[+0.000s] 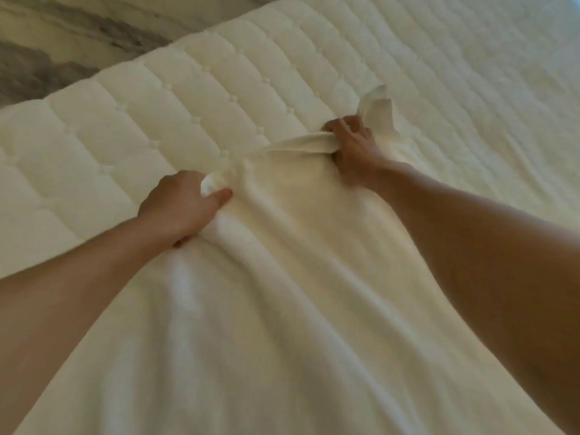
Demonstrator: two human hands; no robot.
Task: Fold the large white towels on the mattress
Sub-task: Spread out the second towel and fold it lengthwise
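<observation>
Now I hold the towel [282, 277] by its far end.
My left grip [182, 205] and right grip [351, 149] each squeeze a bunch, so I can pull it flat on the mattress [157, 105], toward its far edge.

Reaches forward with both bare forearms, wrists straight. Clenches the left grip [180, 204] on a bunched corner of the towel [282, 277], thumb laid across the bunch, back of the hand up. Closes the right grip [351, 142] farther out, fingers curled round a twisted fold, cloth ends sticking up just beyond the knuckles.
</observation>
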